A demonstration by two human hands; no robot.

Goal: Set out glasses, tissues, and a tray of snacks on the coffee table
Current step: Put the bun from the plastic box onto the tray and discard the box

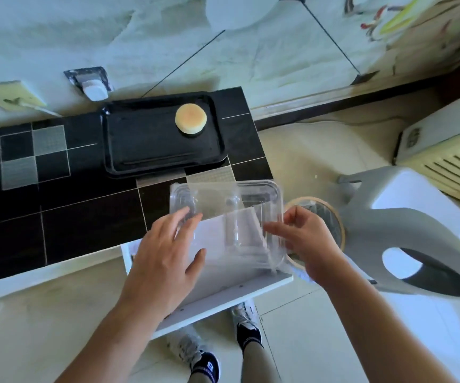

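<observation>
My left hand [168, 252] lies flat, fingers straight, on the clear plastic container [231, 217] at centre frame; my right hand [303, 239] pinches its right edge. One round pastry [191, 118] sits on the black tray [162, 153] above.

One black tray [151, 145], one round pastry [191, 118], one clear plastic box [248, 194], two stools [405, 217].

coffee table [57, 194] – glossy black top, pale inlaid lines, frosted grey squares; tray [140, 145] – black, smooth, semi-gloss, looks plastic; pastry [191, 118] – matt, pale crust, browned on top; clamshell box [251, 200] – clear thin plastic, shiny; stool [405, 205] – smooth grey-white moulded plastic; floor [320, 150] – pale glazed tile
</observation>
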